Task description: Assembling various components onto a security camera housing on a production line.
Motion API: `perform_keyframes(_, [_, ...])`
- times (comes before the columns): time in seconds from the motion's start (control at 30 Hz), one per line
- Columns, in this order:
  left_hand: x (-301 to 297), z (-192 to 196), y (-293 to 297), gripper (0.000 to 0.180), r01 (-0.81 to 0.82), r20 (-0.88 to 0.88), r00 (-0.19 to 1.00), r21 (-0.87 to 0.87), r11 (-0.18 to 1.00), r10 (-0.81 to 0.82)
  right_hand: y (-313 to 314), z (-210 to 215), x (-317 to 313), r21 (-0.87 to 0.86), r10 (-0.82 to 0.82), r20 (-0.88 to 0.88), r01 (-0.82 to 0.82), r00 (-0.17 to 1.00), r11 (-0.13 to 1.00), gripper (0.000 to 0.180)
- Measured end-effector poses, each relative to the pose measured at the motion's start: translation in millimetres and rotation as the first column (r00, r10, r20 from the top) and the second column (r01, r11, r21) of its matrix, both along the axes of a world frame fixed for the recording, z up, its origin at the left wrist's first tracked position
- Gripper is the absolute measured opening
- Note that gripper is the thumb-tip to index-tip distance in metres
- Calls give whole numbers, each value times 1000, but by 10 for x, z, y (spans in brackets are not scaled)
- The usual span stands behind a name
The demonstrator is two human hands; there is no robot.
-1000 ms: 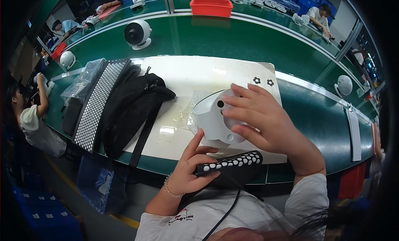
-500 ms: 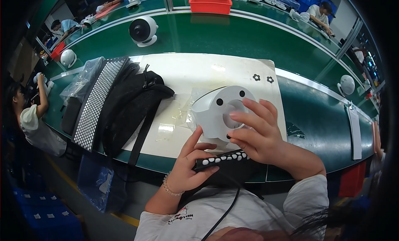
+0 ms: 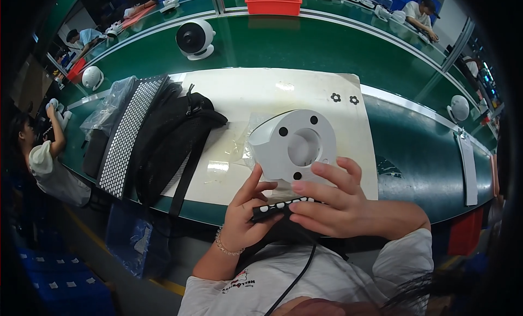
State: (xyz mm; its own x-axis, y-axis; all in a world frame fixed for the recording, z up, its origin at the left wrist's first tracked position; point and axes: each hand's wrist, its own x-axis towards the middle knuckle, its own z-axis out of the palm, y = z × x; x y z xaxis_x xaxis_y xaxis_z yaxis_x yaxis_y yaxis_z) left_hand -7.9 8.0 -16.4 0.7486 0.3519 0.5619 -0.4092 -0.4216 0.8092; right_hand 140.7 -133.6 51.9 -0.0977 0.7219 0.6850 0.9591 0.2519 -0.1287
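Observation:
A black strip with white dots (image 3: 272, 208) is held near the table's front edge. My left hand (image 3: 246, 215) grips its left end from below. My right hand (image 3: 332, 199) covers its right part, fingers laid over the top. Just beyond my hands, a white round fan base (image 3: 294, 144) with three black dots and a central hollow rests on the cream mat (image 3: 261, 92), on a clear plastic bag. Two small black flower-shaped pieces (image 3: 344, 98) lie at the mat's far right.
A black mesh bag (image 3: 174, 139) and a dotted black-and-white panel (image 3: 128, 136) lie at the mat's left. A white fan (image 3: 195, 39) and a red bin (image 3: 273, 4) stand farther back on the green table (image 3: 414, 147). Other people work at the left and far benches.
My right hand has come off the white fan base and moved down onto the black strip. The fan base now shows fully on the mat.

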Motion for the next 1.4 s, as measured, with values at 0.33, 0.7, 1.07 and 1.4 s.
perform_keyframes(0.33, [10, -10, 17, 31, -24, 5, 1000, 113, 993, 24, 8, -150, 36, 181, 66, 248, -113, 967, 977, 5])
perform_keyframes(0.7, [-13, -53, 6, 34, -1, -22, 1000, 27, 1000, 2, -32, -68, 494, -175, -102, -493, 16, 864, 984, 10])
perform_keyframes(1.07, [-16, -32, -5, 24, 1, -61, 998, -48, 999, -4, -86, -154, 594, 28, -127, 158, 124, 979, 992, 27])
perform_keyframes(1.4, [-15, -40, -41, 21, -21, -65, 998, -84, 996, 15, -131, -220, 567, 251, -285, 331, 208, 899, 946, 23])
